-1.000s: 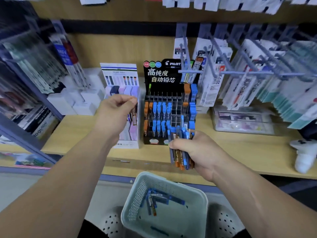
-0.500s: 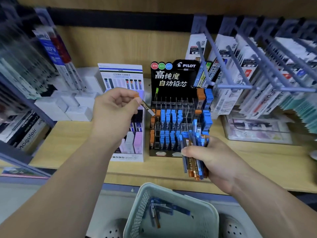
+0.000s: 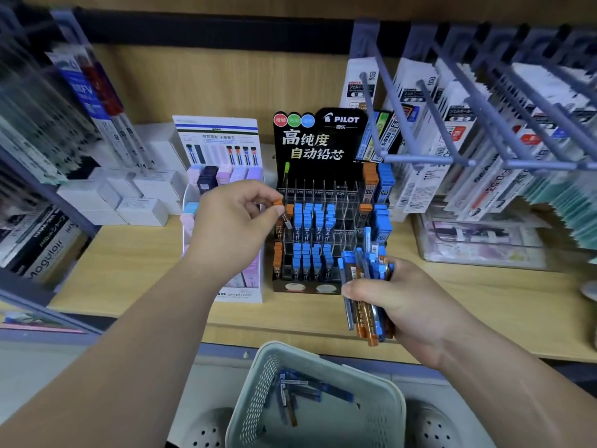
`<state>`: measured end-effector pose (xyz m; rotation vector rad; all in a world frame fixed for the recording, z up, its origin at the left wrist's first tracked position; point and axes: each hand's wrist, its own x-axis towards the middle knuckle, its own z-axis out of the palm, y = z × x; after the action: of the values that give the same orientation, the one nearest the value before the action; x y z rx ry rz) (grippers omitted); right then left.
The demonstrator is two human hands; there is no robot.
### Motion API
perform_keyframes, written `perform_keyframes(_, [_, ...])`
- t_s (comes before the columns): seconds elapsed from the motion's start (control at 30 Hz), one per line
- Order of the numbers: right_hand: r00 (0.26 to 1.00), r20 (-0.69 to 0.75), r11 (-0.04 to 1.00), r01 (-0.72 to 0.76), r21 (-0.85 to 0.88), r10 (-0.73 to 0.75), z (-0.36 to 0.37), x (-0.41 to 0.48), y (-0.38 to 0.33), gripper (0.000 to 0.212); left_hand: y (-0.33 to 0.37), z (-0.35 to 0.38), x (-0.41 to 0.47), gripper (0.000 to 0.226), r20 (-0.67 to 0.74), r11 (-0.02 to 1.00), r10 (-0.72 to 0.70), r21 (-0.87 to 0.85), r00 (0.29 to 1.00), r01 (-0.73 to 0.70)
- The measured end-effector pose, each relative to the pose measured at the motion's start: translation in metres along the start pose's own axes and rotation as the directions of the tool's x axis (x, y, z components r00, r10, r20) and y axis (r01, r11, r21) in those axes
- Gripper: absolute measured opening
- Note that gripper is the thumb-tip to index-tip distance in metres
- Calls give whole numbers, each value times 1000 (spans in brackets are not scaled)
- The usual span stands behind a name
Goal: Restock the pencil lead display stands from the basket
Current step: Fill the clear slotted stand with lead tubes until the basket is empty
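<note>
Your left hand (image 3: 232, 221) pinches one orange-capped lead tube (image 3: 281, 212) at the left edge of the black Pilot stand (image 3: 326, 147), by its orange column. Your right hand (image 3: 407, 302) grips a bundle of tubes (image 3: 363, 286), blue and orange, covering the stand's front right corner. The basket (image 3: 258, 392) below the shelf edge holds a few tubes. A white stand (image 3: 223, 143) sits just left. Peg hooks (image 3: 420, 124) jut out above right.

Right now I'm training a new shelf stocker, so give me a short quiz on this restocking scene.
1. True or false: the left hand pinches one orange-capped tube at the left edge of the black stand.
2. The right hand holds: A) nothing, B) a bundle of tubes, C) scissors.
3. Fill in: loose tubes lie below in the pale ____.
Key: 1 true; 2 B; 3 basket.
</note>
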<state>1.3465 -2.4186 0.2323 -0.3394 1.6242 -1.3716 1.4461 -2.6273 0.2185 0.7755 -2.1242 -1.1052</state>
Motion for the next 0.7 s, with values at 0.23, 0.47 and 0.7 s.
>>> perform_keyframes(0.23, [1000, 2, 1000, 9, -13, -9, -4, -4, 0, 23, 1, 4, 5, 9, 32, 993, 19, 114, 999, -23])
perform_keyframes(0.47, [1000, -1, 999, 26, -20, -26, -6, -4, 0, 21, -4, 6, 6, 11, 89, 952, 137, 265, 987, -156])
perform_keyframes(0.7, [998, 27, 998, 55, -45, -54, -2, -3, 3, 35, -11, 22, 8, 15, 98, 820, 284, 491, 954, -295])
